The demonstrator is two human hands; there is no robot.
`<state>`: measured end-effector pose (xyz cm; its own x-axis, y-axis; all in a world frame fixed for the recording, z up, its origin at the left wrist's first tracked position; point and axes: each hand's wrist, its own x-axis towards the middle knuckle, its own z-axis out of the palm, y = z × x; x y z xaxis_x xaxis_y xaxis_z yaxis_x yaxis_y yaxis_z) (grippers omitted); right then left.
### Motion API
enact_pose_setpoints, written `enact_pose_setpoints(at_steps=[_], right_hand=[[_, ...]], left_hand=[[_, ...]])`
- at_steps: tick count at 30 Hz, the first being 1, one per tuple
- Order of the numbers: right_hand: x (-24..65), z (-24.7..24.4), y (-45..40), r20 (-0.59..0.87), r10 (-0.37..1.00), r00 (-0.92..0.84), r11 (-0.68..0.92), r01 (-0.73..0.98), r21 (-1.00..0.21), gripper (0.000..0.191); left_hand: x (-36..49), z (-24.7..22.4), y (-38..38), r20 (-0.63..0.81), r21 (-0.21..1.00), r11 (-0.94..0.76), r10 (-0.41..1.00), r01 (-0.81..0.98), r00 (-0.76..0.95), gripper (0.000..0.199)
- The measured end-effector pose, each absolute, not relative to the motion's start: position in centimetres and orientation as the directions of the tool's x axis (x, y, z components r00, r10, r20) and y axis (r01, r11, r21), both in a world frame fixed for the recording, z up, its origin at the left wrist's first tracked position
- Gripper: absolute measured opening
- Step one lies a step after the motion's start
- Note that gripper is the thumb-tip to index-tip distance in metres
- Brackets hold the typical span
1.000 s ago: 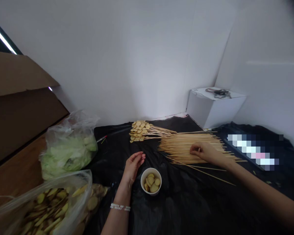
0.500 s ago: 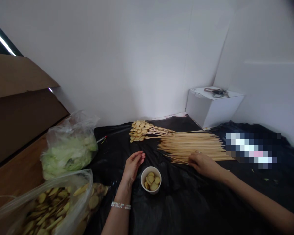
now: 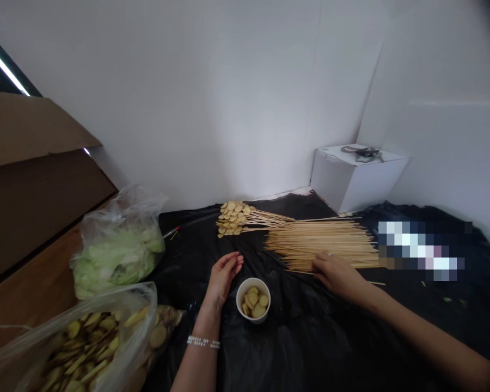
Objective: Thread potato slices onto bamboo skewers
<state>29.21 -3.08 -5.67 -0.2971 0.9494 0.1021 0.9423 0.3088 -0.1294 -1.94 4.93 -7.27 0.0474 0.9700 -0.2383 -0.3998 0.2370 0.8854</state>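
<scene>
Bamboo skewers (image 3: pixel 322 242), right fingers (image 3: pixel 320 263) curled touching

Around the white cup (image 3: pixel 253 298) you have bare black sheet toward you and to its right; bamboo skewers (image 3: pixel 324 244) block beyond, bagged slices (image 3: pixel 85 343) crowd its left.

So the right grip (image 3: pixel 338 274) sits on the near edge of the skewer pile (image 3: pixel 322 243). Cup of slices (image 3: pixel 253 300) is just left of it, left grip (image 3: pixel 224 275) touching beside that. Loaded skewers (image 3: pixel 239 218) lie behind, two bags (image 3: pixel 116 245) far left, box (image 3: pixel 357 177) behind right.
</scene>
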Motion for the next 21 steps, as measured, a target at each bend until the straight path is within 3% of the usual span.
enact_pose_setpoints(at_steps=[7,9,12,16,18,21], right_hand=[[29.2,-5.8,-3.3,0.135,0.937,-0.323,0.333,0.941,-0.064,0.022],[28.9,-4.3,-3.3,0.196,0.941,-0.277,0.304,0.945,-0.123,0.021],[26.9,-1.4,-3.5,0.25,0.955,-0.161,0.238,0.918,-0.318,0.022],[22.1,1.4,-3.8,0.253,0.908,-0.334,0.419,0.727,-0.545,0.02],[20.0,2.0,-3.7,0.18,0.879,-0.442,0.461,0.686,-0.564,0.019],[18.1,2.5,-3.4,0.089,0.834,-0.545,0.511,0.701,-0.498,0.02]], left_hand=[[-1.9,-7.2,4.8,-0.227,0.891,0.227,0.973,-0.392,0.048,0.026],[-1.9,-7.1,4.7,-0.213,0.899,0.219,0.975,-0.379,0.06,0.029],[-1.9,-6.9,4.5,-0.199,0.909,0.21,0.978,-0.361,0.068,0.03],[-1.9,-7.0,4.5,-0.21,0.906,0.216,0.976,-0.363,0.057,0.029],[-1.9,-7.0,4.5,-0.216,0.9,0.221,0.975,-0.375,0.056,0.029],[-2.0,-7.2,4.6,-0.223,0.895,0.229,0.973,-0.384,0.061,0.028]])
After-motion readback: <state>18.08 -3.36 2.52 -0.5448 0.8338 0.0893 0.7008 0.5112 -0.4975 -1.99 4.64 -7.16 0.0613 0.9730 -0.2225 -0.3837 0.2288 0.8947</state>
